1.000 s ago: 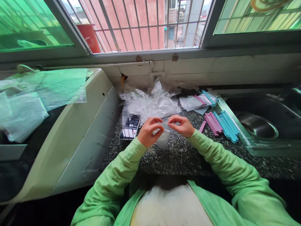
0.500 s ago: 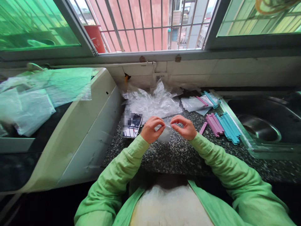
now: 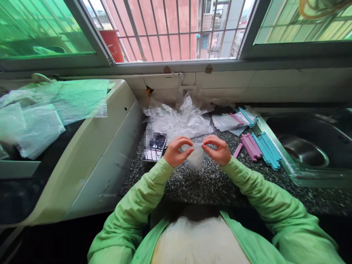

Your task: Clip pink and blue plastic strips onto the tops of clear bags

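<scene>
A small clear plastic bag (image 3: 197, 157) hangs between my two hands above the speckled dark counter (image 3: 209, 183). My left hand (image 3: 176, 151) pinches its top edge on the left, and my right hand (image 3: 217, 149) pinches the top edge on the right. Both sleeves are light green. Pink sticks (image 3: 249, 145) and blue sticks (image 3: 267, 147) lie in a loose row to the right of my right hand. A heap of crumpled clear plastic (image 3: 178, 119) sits behind my hands.
A phone (image 3: 154, 146) lies left of my left hand. More small bags with sticks (image 3: 233, 119) lie at the back right. A steel sink (image 3: 305, 150) fills the right side. A white appliance (image 3: 90, 146) with plastic sheets (image 3: 41, 110) on top stands at the left.
My hands have shifted slightly up and to the right, still pinching the bag's top. The bag now hangs a little more spread between them.
</scene>
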`<control>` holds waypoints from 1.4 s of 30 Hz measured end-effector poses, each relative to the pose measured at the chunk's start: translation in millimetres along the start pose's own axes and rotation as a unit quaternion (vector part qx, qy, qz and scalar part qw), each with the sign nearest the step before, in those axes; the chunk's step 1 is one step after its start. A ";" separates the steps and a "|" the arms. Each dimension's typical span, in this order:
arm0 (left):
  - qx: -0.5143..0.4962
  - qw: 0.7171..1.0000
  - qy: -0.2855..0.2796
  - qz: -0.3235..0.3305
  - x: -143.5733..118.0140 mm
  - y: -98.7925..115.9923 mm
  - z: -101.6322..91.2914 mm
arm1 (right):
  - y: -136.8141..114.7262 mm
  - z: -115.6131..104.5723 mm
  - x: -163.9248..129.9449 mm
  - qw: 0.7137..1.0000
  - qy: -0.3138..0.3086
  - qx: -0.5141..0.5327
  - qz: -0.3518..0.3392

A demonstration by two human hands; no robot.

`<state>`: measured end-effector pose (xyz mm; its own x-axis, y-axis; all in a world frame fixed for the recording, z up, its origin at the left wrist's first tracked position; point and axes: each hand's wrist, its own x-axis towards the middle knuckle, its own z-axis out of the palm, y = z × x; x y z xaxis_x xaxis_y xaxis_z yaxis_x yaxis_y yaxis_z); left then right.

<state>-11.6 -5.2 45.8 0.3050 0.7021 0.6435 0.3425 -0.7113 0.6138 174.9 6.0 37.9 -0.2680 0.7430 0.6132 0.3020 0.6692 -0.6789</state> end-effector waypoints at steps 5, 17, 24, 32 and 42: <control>-0.076 0.993 0.056 -0.070 -11.3 -16.3 1.6 | -0.4 -9.2 3.8 1.000 0.019 -0.006 -0.008; -0.167 0.960 0.122 -0.190 -0.4 -17.3 15.6 | 3.1 -14.6 5.8 1.000 0.026 -0.015 -0.008; -0.128 0.969 0.106 -0.183 0.3 -13.5 14.2 | 6.0 -21.9 8.1 1.000 -0.013 -0.019 0.011; -0.072 0.991 0.032 -0.106 8.8 0.7 18.1 | 3.0 -17.1 10.4 0.998 -0.045 -0.036 -0.025; -0.145 0.979 -0.002 -0.141 -1.7 -16.3 26.0 | -0.6 -21.4 10.5 1.000 -0.020 -0.008 -0.011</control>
<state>5.4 6.0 22.8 0.2390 0.8712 0.4288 0.1478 -0.4691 0.8707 191.5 13.3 53.3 -0.3107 0.7280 0.6111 0.3094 0.6854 -0.6592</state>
